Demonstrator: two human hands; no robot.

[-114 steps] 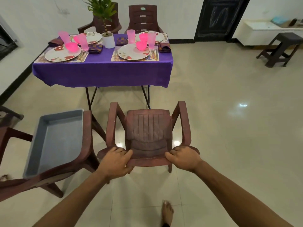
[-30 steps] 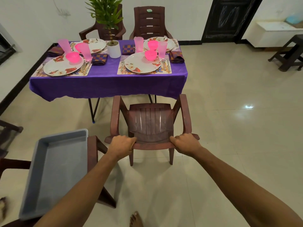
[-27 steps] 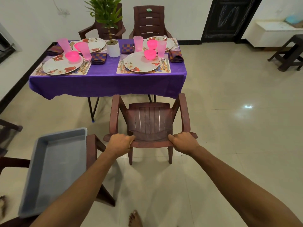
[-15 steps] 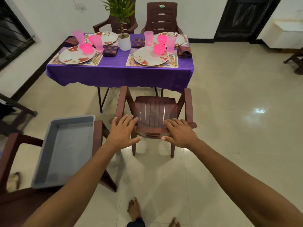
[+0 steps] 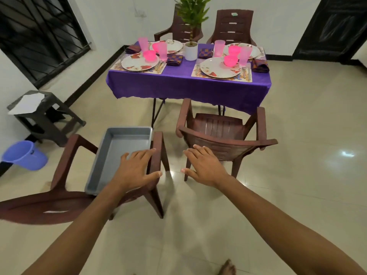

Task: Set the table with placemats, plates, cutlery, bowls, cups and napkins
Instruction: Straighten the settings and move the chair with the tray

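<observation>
Hands, left and right, have released the chair, fingers spread.

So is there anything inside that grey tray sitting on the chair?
No, the grey tray on the chair shows only its bare bottom, with the left hand hovering over its near corner.

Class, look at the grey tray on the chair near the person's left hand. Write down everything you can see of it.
The grey tray is a rectangular, shallow bin with raised walls and a rolled rim, apparently plastic. Nothing lies in it. It rests on the seat of a brown chair, between the armrests, long side running away from the camera. The left hand, fingers spread, hovers over its near right corner; whether it touches is unclear.
</observation>
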